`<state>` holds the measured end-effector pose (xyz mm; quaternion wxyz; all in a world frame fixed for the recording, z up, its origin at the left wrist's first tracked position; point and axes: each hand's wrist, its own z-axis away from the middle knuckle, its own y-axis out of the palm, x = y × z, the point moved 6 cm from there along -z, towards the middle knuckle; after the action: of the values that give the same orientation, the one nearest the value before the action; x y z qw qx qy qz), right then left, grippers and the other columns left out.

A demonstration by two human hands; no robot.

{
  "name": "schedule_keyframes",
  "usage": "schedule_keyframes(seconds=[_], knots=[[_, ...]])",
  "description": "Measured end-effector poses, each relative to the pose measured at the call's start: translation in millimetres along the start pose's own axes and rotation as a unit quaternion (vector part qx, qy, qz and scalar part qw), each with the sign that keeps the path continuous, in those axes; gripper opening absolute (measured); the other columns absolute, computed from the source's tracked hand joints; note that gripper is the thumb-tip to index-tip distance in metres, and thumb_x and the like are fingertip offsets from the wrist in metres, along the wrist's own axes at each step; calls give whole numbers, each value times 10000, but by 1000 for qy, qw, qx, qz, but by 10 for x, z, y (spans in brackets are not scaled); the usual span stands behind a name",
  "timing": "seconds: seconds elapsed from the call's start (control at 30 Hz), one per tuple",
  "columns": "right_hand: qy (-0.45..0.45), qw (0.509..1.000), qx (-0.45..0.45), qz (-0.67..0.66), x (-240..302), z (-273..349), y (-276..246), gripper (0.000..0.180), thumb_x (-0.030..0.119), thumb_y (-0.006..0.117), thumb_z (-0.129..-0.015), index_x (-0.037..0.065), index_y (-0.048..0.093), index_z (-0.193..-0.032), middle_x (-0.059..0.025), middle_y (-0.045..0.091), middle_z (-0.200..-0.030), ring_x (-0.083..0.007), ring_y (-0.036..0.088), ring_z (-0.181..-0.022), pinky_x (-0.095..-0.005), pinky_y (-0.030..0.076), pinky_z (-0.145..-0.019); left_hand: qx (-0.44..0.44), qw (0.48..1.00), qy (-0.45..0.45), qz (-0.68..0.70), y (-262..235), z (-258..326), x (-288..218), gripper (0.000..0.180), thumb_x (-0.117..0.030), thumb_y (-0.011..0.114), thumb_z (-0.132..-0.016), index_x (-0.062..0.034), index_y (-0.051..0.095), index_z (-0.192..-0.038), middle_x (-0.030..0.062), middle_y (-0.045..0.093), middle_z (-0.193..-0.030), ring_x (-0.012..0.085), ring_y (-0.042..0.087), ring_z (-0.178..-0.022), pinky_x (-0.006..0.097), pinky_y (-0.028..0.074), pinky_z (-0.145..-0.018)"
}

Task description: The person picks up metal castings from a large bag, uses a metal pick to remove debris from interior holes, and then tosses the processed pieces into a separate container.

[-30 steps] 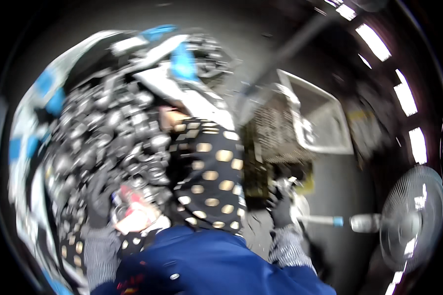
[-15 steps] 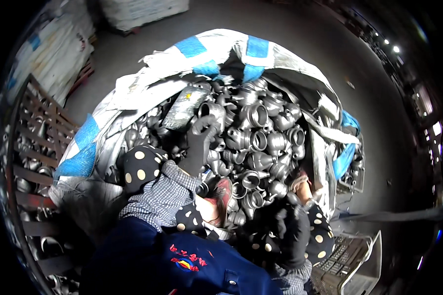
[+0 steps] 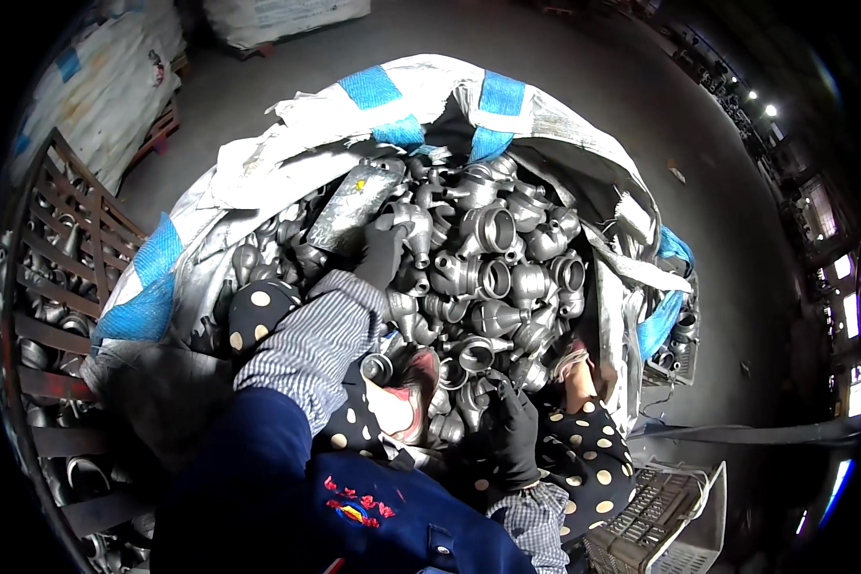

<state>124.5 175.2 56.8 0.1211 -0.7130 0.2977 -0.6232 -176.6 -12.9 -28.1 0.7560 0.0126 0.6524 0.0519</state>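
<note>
My left hand [image 3: 383, 253], in a dark glove, reaches into a large white woven sack [image 3: 249, 191] full of grey metal castings [image 3: 493, 230]. Its fingers are closed around one casting [image 3: 414, 230] that has a round body and a narrow neck. Just beyond lies a flat, dull metal canister-like piece [image 3: 356, 207]. Lower down, over my lap, my right hand [image 3: 513, 435] has its gloved fingers bent but apart. Those fingertips are close to the nearest castings, among them one with a wide round mouth [image 3: 474, 355]; nothing shows in the hand.
A rusty metal-strip cage [image 3: 62, 330] holding more castings stands at the left. Lower right is a grey plastic crate [image 3: 646, 517]; another small crate with parts [image 3: 676, 356] sits beyond the sack. Full white sacks [image 3: 105, 86] stand at the upper left. A dark strap [image 3: 746, 433] stretches across the right.
My left arm has stretched forward, and the left hand has gone from a curled, raised pose to a hold on a casting. My right hand has moved forward and left, toward the castings.
</note>
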Motion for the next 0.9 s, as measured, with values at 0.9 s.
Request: schedule_keyframes(seconds=[0.9], knots=[[365, 735, -46, -569, 5, -12, 148, 184, 205, 561, -957, 27, 609, -955, 79, 394, -656, -23, 287, -496, -181, 236, -446, 336, 941, -17, -42, 266, 1387, -361, 272, -257, 608, -925, -39, 646, -1084, 56, 672, -1078, 146, 627, -1005, 308, 485, -893]])
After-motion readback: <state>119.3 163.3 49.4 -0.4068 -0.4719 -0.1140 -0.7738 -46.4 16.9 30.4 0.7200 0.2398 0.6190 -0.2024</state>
